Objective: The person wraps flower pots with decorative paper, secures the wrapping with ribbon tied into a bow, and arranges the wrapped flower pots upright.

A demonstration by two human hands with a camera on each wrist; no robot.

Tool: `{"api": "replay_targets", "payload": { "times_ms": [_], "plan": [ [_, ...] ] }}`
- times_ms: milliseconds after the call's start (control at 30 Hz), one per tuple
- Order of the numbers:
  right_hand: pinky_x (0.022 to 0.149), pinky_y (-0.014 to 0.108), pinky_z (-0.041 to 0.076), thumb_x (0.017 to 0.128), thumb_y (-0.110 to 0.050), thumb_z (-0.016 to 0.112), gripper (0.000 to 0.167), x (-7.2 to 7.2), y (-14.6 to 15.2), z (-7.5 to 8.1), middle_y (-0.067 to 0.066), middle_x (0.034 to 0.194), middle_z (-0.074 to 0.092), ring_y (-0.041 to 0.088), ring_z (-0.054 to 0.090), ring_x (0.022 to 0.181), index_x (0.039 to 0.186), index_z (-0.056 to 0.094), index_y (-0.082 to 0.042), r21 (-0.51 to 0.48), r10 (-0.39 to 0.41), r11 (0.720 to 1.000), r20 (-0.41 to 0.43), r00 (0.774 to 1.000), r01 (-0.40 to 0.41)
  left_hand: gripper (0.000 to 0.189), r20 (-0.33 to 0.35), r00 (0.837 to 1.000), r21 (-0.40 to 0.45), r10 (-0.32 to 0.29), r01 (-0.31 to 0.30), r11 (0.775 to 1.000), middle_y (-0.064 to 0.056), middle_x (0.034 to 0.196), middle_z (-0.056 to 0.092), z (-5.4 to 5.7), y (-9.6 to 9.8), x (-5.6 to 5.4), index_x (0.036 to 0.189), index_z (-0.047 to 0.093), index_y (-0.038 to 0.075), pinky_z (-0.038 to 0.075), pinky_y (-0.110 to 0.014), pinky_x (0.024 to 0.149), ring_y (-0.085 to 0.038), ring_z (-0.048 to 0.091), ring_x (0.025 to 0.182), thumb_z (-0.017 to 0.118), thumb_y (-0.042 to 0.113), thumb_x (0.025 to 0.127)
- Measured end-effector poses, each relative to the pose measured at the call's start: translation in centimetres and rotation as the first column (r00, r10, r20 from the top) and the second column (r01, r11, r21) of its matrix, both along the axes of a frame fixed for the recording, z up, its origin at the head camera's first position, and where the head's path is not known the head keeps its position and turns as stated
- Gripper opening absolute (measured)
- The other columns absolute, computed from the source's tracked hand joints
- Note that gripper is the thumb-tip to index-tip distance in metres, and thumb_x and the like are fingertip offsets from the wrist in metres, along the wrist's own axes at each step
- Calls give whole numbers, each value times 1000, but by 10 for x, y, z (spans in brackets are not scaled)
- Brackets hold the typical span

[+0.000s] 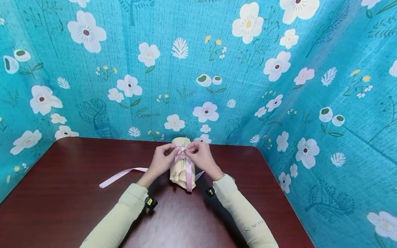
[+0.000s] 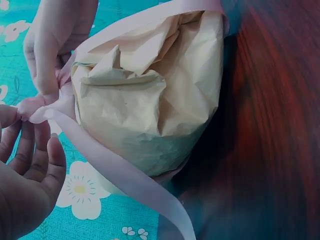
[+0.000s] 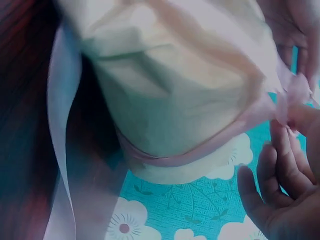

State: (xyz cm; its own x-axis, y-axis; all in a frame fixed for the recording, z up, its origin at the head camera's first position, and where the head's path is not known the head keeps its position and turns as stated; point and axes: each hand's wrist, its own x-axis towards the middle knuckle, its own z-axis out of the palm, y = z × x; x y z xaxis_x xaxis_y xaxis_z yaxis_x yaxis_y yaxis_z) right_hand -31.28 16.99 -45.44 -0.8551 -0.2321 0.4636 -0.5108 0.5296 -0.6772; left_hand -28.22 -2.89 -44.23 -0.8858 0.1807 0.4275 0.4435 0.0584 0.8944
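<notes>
A bundle wrapped in cream paper [image 1: 178, 172] lies on the table, its folded, crumpled end toward me. Pink ribbon [image 1: 189, 174] runs round it and gathers in a bow-like knot on top. My left hand [image 1: 162, 159] pinches the ribbon at the knot's left side between thumb and fingertip. On the other side, my right hand [image 1: 203, 157] pinches the ribbon too, close to the left one. In the left wrist view the paper bundle [image 2: 125, 105] shows its creased end, with a ribbon tail [image 2: 125, 175] hanging past it. The knot's exact form is partly hidden by fingers.
One long ribbon tail [image 1: 124, 174] trails left over the dark red-brown table [image 1: 77, 193]; another shows right of the bundle. A blue flowered cloth [image 1: 186, 69] hangs behind the table's far edge and at both sides.
</notes>
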Motion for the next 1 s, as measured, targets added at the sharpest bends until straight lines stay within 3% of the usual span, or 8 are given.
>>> {"api": "replay_targets", "payload": {
  "times_ms": [100,200,333,433,533,633,800,1000],
  "plan": [
    [52,21,43,85,0,70,11,1,-4,1,-3,60,58,4,51,53,93,65,-4,55,-55,997,-37,998,57,19,13,1000,0,-22,22,1000,-30,86,68,-1,2,1,105,73,-11,45,-18,58,-17,57,67,65,5,98],
    [49,23,37,87,1,63,22,1,-7,3,-2,58,51,6,43,49,109,64,-1,134,-89,986,-49,995,94,20,21,999,2,-41,41,999,-30,88,69,0,4,2,107,72,-11,47,-17,59,-33,64,69,65,5,98],
    [53,23,41,95,-2,58,19,-1,-10,6,-1,67,59,8,49,56,111,69,-1,216,-67,973,-54,996,77,19,8,999,5,-40,39,999,-31,90,70,2,6,1,106,72,-12,50,-17,61,-47,66,76,64,4,98],
    [61,23,47,98,-2,60,13,-2,-8,6,1,75,67,9,56,66,100,73,-2,201,-33,979,-41,999,40,19,11,999,-7,-32,32,999,-30,90,70,2,6,1,106,72,-12,49,-17,61,-39,65,73,64,4,99],
    [62,23,47,95,1,62,12,-3,-5,6,4,73,69,11,58,67,94,74,-3,152,-16,988,-25,1000,19,19,22,999,-22,-30,31,999,-28,88,69,0,5,-1,106,72,-11,47,-18,59,-24,61,70,63,5,99],
    [62,22,47,92,1,66,10,-2,-2,8,5,72,70,10,58,66,91,74,-3,101,-12,995,-7,1000,12,19,20,1000,-24,-15,16,1000,-26,86,68,-11,5,-9,106,73,-10,45,-18,57,-14,56,66,63,5,99],
    [62,21,47,88,0,71,3,-3,3,9,4,72,70,7,58,67,86,72,-3,52,11,999,44,999,-13,18,-11,999,-22,41,-41,999,-23,83,69,-28,7,-23,105,75,-6,41,-18,58,-10,52,67,66,9,99],
    [63,21,45,86,-2,76,9,-2,10,10,1,75,60,8,54,68,88,67,-3,17,154,987,133,979,-157,17,-5,999,-19,47,-47,999,-14,83,70,-32,5,-26,103,77,0,45,-20,62,-9,55,71,69,14,98]
  ]
}}
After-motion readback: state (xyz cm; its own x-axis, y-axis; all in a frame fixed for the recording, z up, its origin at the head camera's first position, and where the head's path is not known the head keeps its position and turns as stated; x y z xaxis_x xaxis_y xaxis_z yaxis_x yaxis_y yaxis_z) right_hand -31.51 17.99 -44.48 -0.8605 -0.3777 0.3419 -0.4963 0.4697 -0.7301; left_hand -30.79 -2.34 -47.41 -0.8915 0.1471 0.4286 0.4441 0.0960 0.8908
